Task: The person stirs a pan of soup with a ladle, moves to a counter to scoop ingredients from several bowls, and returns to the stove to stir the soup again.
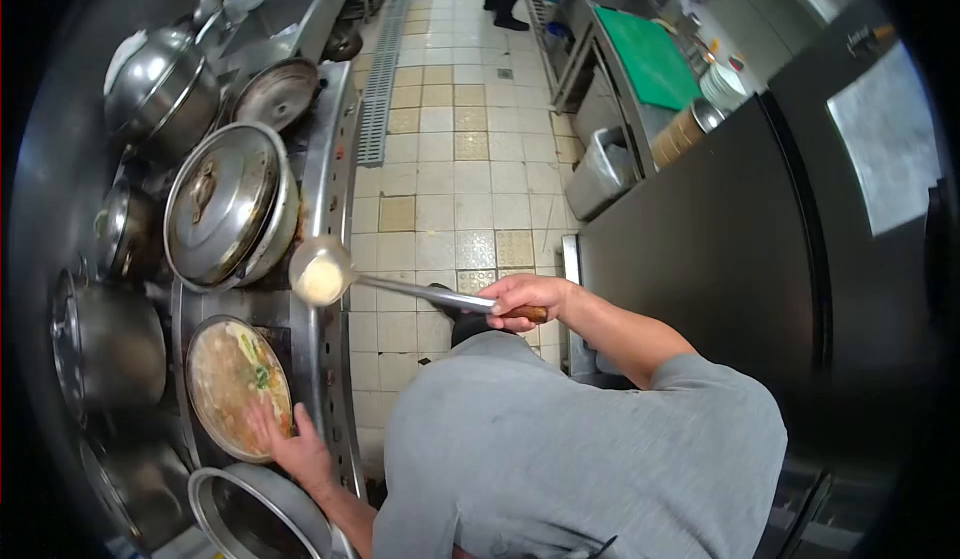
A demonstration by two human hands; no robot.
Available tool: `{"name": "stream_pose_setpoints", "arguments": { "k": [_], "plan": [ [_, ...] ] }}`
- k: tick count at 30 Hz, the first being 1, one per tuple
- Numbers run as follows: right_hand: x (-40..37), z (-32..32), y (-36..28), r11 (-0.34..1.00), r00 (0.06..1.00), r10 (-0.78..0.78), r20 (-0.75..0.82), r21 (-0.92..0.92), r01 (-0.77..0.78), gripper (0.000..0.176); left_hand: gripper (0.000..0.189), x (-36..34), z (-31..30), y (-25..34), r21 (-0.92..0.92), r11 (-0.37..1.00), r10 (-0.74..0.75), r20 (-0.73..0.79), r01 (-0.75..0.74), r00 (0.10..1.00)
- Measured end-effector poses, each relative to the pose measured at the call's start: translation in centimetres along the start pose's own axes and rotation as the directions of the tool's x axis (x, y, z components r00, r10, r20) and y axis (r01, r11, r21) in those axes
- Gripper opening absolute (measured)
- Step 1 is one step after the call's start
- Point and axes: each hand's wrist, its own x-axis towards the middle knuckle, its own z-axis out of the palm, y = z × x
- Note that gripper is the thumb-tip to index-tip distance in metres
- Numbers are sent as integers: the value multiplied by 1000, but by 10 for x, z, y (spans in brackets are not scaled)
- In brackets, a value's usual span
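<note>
The right hand (pixel 525 301) has its fingers closed around the wooden end of a long ladle (pixel 425 291). The ladle's bowl, carrying something pale yellow, hangs over the front edge of the stove (pixel 309 349), near 1 large lidded pot (pixel 220 204). The left hand (pixel 300 454) has its fingers spread over the near edge of a pan (pixel 189 374) of food (pixel 228 384); I cannot tell whether they touch it. Held only by its far end, the ladle could tip with a small wrist turn and spill, or knock the pot if swung carelessly. The left fingers could get scalded if the food is hot, and a push might slide the pan against the open pot (pixel 300 509) beside it.
</note>
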Motion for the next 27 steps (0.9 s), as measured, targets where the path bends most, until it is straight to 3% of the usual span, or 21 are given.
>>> {"name": "stream_pose_setpoints", "arguments": {
  "k": [6,10,13,14,15,17,21,24,27],
  "plan": [
    [-64,-62,44,932,909,-306,-281,107,347,38,68,-13,39,43,-91,989,132,245,-112,960],
    [-100,-154,49,703,736,-499,-458,283,653,38,76,-19,52,67,-61,995,96,442,-78,892],
    [-130,-240,30,405,587,-644,-491,433,805,42,79,-20,64,71,-15,999,38,544,-35,838],
    [-138,-251,14,291,533,-610,-586,460,839,41,80,-19,70,72,-18,1000,24,593,-16,805],
    [-143,-272,6,223,500,-654,-568,487,845,39,81,-19,76,74,-20,1000,9,638,4,770],
    [-146,-304,-13,196,462,-604,-650,441,876,39,83,-19,87,83,28,999,-34,676,21,736],
    [-157,-330,-41,189,560,-541,-628,558,808,35,86,-15,111,96,69,997,-41,730,-15,682],
    [-132,-320,-49,457,714,-359,-601,553,696,23,85,-14,117,129,78,996,-89,705,48,704],
    [-82,-281,-60,698,738,-97,-668,482,529,19,80,-15,131,133,85,995,-95,664,51,742]
  ]
}}
